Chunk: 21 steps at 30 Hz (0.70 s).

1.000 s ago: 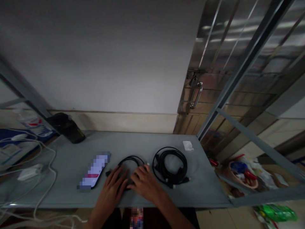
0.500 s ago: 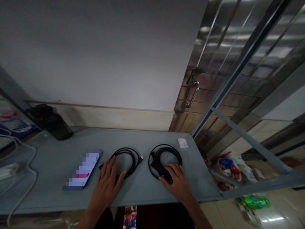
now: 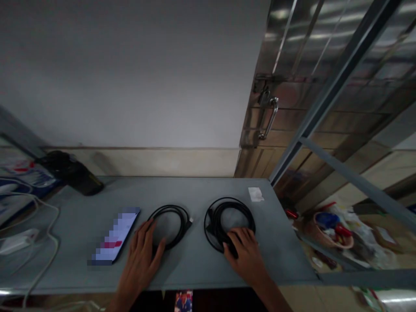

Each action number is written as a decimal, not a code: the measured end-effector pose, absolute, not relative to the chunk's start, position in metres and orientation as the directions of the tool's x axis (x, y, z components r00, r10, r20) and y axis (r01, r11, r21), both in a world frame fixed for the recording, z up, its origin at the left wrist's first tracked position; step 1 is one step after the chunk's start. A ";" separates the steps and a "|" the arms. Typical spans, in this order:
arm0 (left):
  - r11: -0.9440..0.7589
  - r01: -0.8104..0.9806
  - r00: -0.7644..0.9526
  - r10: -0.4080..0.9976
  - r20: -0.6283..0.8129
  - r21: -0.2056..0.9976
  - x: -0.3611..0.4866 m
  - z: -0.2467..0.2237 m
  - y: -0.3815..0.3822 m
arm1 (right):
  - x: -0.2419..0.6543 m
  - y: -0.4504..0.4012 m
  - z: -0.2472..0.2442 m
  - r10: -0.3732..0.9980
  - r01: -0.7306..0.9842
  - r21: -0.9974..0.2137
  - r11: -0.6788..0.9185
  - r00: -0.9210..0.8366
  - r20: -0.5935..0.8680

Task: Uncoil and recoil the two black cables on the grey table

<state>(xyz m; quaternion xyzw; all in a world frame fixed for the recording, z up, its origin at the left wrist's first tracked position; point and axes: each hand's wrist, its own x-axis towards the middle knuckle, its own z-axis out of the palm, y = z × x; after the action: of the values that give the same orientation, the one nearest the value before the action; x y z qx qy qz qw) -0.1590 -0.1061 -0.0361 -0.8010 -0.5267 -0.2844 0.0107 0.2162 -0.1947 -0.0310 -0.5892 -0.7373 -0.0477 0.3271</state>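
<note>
Two coils of black cable lie on the grey tabletop. The smaller left coil [image 3: 180, 213] has a USB-type metal plug at its right side. My left hand [image 3: 142, 255] rests flat over that coil's left edge, thumb apart from the fingers. The larger right coil [image 3: 238, 203] has thicker loops and a dark connector at its left. My right hand [image 3: 246, 253] curls over its lower edge, fingers bent and thumb against the cable. The fingers hide part of each coil. Left of my left hand lies a phone [image 3: 117, 236] with a lit, blurred screen.
A dark bottle [image 3: 76, 173] stands at the back left. White cables [image 3: 53, 236] and a white adapter [image 3: 19, 240] lie at the left. A scrap of paper [image 3: 256, 194] sits at the back right. A metal frame post [image 3: 325, 104] rises beyond the right edge; a filled basket [image 3: 347, 242] is below.
The view has shifted a little, moving the door and basket rightward in the picture. My right-hand fingers are more bent on the larger coil. My left hand stays on the smaller coil.
</note>
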 end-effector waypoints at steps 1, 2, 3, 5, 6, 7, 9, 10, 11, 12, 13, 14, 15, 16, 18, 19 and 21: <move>-0.438 0.851 0.278 0.843 0.460 0.288 -0.160 -0.036 -0.106 | 0.216 -0.195 -0.032 0.836 0.901 -0.314 0.300 -0.089 0.541; -0.434 0.851 0.275 0.847 0.454 0.295 -0.162 -0.035 -0.107 | 0.215 -0.195 -0.032 0.835 0.902 -0.315 0.295 -0.083 0.544; -0.432 0.850 0.274 0.851 0.448 0.300 -0.163 -0.035 -0.107 | 0.215 -0.195 -0.032 0.836 0.903 -0.319 0.288 -0.074 0.544; -0.430 0.848 0.274 0.856 0.439 0.310 -0.167 -0.034 -0.107 | 0.213 -0.196 -0.033 0.836 0.905 -0.328 0.272 -0.054 0.545; -0.431 0.846 0.274 0.855 0.440 0.313 -0.168 -0.034 -0.107 | 0.212 -0.196 -0.034 0.836 0.905 -0.332 0.266 -0.046 0.547; -0.433 0.845 0.273 0.854 0.442 0.315 -0.169 -0.033 -0.106 | 0.212 -0.196 -0.034 0.836 0.905 -0.335 0.263 -0.040 0.547; -0.436 0.841 0.273 0.853 0.444 0.321 -0.169 -0.031 -0.106 | 0.211 -0.196 -0.035 0.841 0.904 -0.338 0.262 -0.042 0.540; -0.434 0.840 0.270 0.855 0.442 0.326 -0.169 -0.030 -0.105 | 0.211 -0.196 -0.035 0.844 0.904 -0.337 0.262 -0.045 0.534; -0.431 0.839 0.267 0.858 0.439 0.332 -0.169 -0.029 -0.105 | 0.212 -0.196 -0.035 0.847 0.905 -0.334 0.261 -0.049 0.530; -0.427 0.838 0.263 0.861 0.435 0.339 -0.168 -0.028 -0.105 | 0.212 -0.196 -0.035 0.849 0.908 -0.330 0.259 -0.051 0.526; -0.423 0.838 0.258 0.864 0.433 0.345 -0.168 -0.028 -0.105 | 0.212 -0.196 -0.035 0.851 0.910 -0.326 0.256 -0.052 0.522; -0.419 0.838 0.251 0.866 0.433 0.351 -0.168 -0.028 -0.105 | 0.213 -0.196 -0.035 0.852 0.912 -0.322 0.255 -0.054 0.522; -0.414 0.837 0.244 0.868 0.433 0.358 -0.168 -0.027 -0.105 | 0.213 -0.196 -0.035 0.850 0.913 -0.319 0.256 -0.055 0.524; -0.407 0.837 0.235 0.871 0.432 0.366 -0.168 -0.027 -0.106 | 0.213 -0.196 -0.035 0.848 0.912 -0.316 0.260 -0.059 0.527; -0.392 0.835 0.218 0.881 0.421 0.387 -0.168 -0.026 -0.106 | 0.213 -0.196 -0.035 0.846 0.912 -0.313 0.267 -0.066 0.528; -0.390 0.832 0.215 0.883 0.418 0.394 -0.167 -0.025 -0.107 | 0.214 -0.196 -0.035 0.847 0.913 -0.311 0.264 -0.066 0.527; -0.404 0.825 0.227 0.877 0.422 0.395 -0.166 -0.023 -0.107 | 0.214 -0.196 -0.035 0.854 0.916 -0.307 0.258 -0.067 0.516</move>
<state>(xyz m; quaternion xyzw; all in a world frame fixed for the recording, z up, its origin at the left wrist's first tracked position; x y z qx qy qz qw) -0.1657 -0.1074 -0.0228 -0.7821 -0.5441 -0.3005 -0.0438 0.2142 -0.1961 -0.0350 -0.6072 -0.7288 -0.0500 0.3125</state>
